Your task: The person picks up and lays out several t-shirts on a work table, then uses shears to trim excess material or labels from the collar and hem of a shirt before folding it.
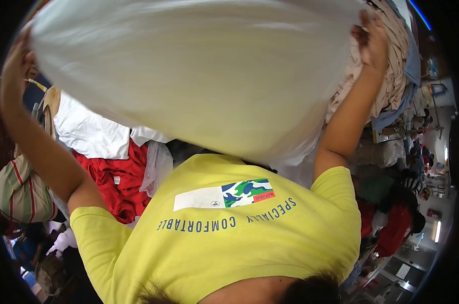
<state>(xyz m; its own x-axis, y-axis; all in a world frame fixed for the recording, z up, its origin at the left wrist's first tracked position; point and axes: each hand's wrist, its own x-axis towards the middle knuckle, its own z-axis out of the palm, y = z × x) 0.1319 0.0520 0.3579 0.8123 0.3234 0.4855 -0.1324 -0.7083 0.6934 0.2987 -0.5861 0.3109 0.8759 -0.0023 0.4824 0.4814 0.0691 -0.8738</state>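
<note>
A big, translucent white plastic sheet or bag [204,66] is stretched wide between my raised arms; I cannot tell which of the two it is. At its far left corner my left hand [20,55] is closed on the edge. On the opposite side my right hand [374,45] has its fingers curled at the right edge, gripping it. The plastic sags in the middle toward my yellow shirt and hides much of the surface behind it. White cloth [90,126] and red garments [115,177] lie below the left part of the plastic.
A heap of beige cloth [391,66] with blue cloth [396,116] rises beside my right arm. Crumpled clear plastic [157,167] rests by the red garments. A striped cloth bundle [24,190] is at the left. Farther right are more garments [394,228] and people in the room.
</note>
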